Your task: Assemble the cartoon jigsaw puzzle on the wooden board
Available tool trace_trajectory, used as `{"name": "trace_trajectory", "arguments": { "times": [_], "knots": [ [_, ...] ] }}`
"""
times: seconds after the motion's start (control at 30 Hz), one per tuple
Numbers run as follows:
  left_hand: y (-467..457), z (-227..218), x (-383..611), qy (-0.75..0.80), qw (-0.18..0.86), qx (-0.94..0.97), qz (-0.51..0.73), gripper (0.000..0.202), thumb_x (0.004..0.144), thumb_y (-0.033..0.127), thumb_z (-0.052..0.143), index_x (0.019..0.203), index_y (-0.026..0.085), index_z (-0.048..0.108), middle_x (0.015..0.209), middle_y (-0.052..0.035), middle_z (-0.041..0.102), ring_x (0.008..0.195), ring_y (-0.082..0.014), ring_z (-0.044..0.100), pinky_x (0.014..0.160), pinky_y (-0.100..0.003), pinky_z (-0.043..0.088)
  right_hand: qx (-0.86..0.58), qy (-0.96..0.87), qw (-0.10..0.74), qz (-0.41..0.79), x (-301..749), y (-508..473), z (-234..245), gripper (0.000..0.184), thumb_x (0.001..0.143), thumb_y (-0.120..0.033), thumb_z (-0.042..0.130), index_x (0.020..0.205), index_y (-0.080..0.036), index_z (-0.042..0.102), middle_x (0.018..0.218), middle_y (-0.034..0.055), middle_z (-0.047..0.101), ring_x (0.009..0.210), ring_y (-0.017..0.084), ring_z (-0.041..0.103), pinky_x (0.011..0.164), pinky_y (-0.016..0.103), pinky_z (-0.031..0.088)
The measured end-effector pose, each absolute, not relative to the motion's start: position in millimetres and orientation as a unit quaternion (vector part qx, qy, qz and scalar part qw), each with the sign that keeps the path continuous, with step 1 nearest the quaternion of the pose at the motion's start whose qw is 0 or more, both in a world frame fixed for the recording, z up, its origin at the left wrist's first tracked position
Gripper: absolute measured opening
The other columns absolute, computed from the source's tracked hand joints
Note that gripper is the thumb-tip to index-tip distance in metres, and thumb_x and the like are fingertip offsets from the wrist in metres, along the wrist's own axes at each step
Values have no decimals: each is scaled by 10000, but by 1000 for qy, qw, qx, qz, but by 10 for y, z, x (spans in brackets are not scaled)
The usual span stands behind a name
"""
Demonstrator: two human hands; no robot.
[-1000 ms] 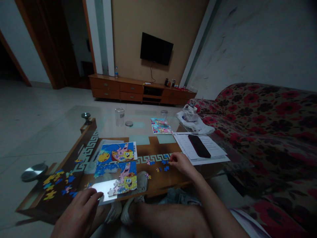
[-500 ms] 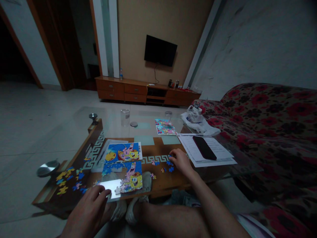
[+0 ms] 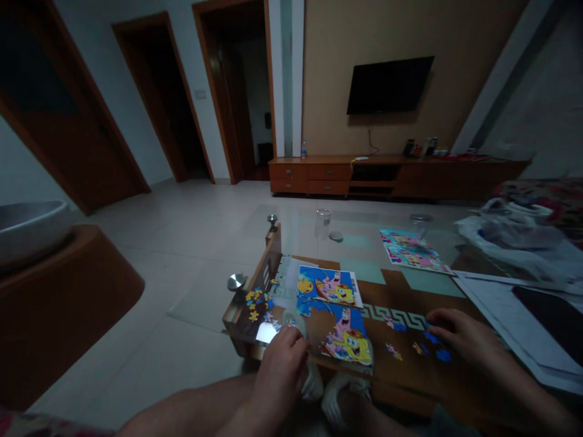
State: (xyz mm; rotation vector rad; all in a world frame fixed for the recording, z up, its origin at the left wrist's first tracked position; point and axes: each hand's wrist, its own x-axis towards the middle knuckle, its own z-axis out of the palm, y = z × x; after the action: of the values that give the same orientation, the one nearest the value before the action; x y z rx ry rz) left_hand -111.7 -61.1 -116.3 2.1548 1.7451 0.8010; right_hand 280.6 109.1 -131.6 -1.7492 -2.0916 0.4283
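The right hand point(image 3: 469, 341) sits low, its fingers point(image 3: 449, 321) loosely spread and curved over loose blue pieces point(image 3: 437, 347); whether they pinch one, I cannot tell; left of those fingers lies the jigsaw point(image 3: 339, 321); the left hand point(image 3: 283, 370) curls at its lower-left edge, its grip unclear; more pieces point(image 3: 254, 300) lie beyond; right of the right fingers, a phone point(image 3: 546, 309) rests on papers point(image 3: 496, 321).

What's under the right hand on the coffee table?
Blue jigsaw pieces sit by the fingertips of the right hand on the table's wooden panel; whatever lies directly beneath the palm is covered and cannot be seen.
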Motion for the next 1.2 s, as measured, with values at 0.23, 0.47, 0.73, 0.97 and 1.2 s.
{"name": "trace_trajectory", "arguments": {
  "times": [0.23, 0.47, 0.73, 0.97, 1.2],
  "knots": [
    [-460, -886, -1600, 672, 89, 666, 311, 193, 837, 95, 468, 876, 195, 628, 938, -56, 598, 926, -206, 550, 812, -325, 458, -616, -750, 177, 161, 2659, 1042, -1286, 359, 658, -511, 538, 838, -241, 692, 917, 94, 712, 834, 294, 658, 727, 383, 497],
    [-407, -867, -2034, 763, 26, 603, 229, 155, 866, 140, 489, 885, 175, 638, 935, -70, 582, 954, -227, 525, 842, -341, 441, -607, -757, 175, 165, 2514, 992, -1206, 404, 642, -544, 492, 812, -227, 674, 906, 118, 706, 834, 302, 663, 748, 397, 513],
    [-429, -919, -1797, 747, 45, 627, 215, 129, 871, 170, 500, 891, 184, 627, 988, -72, 562, 983, -237, 504, 848, -359, 414, -610, -756, 190, 146, 2472, 967, -1190, 303, 631, -504, 478, 771, -281, 630, 866, 111, 698, 822, 327, 658, 741, 428, 508],
    [-452, -1012, -1409, 694, 87, 679, 224, 139, 850, 189, 559, 970, 196, 629, 1089, -71, 571, 1033, -261, 468, 896, -401, 372, -613, -753, 177, 161, 2488, 960, -1185, 302, 664, -489, 519, 814, -257, 643, 921, 127, 691, 850, 328, 651, 763, 423, 501],
    [-392, -1076, -1453, 658, 75, 703, 259, 236, 841, 110, 533, 1008, 234, 642, 1083, -48, 587, 1053, -248, 459, 909, -402, 353, -596, -771, 179, 137, 2463, 914, -1165, 233, 699, -424, 507, 798, -254, 632, 885, 100, 683, 815, 289, 646, 732, 388, 497]
  ]
}}
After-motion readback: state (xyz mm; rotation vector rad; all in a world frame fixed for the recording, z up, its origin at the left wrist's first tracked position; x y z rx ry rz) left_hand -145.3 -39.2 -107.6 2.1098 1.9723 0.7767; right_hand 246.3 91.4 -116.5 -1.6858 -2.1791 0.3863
